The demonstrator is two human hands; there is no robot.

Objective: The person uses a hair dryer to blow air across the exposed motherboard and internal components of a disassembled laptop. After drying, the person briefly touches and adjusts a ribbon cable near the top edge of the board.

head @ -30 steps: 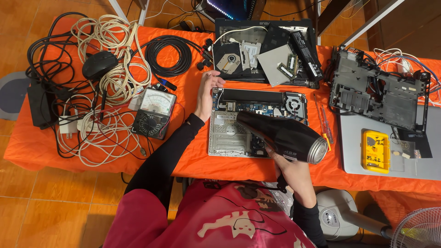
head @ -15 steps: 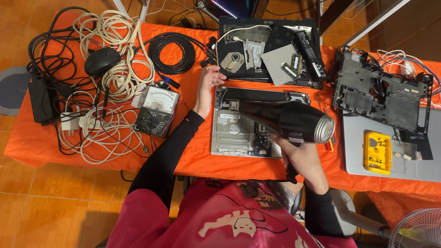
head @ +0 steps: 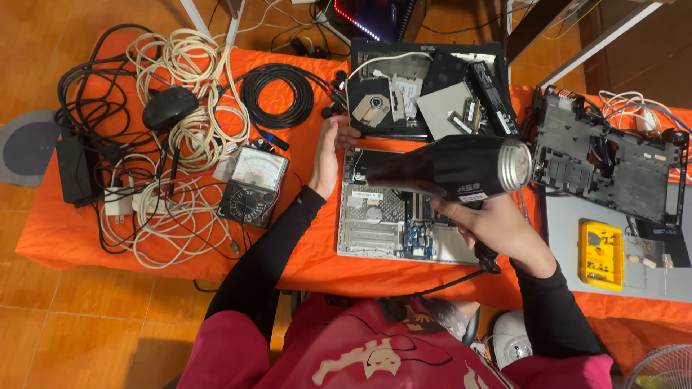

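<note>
Swung since a moment ago to lie level over opened laptop base [head: 404, 223], black heat gun [head: 450, 169] gripped by closed right hand [head: 497, 227], left hand [head: 326, 155] flat-fingered against base edge; risk: hot air scorching nearby fingers or board.

**Single head-worn view, looking straight down**

One camera is sitting on the person's head and is pointing almost vertically down over the orange-covered table [head: 65, 238]. It is standing well above the work, taking in nearly the whole tabletop, tiled floor at the left edge and the person's own chest and sleeves along the bottom. The far table edge is lying at the top. No second view is overlapping it.
</note>
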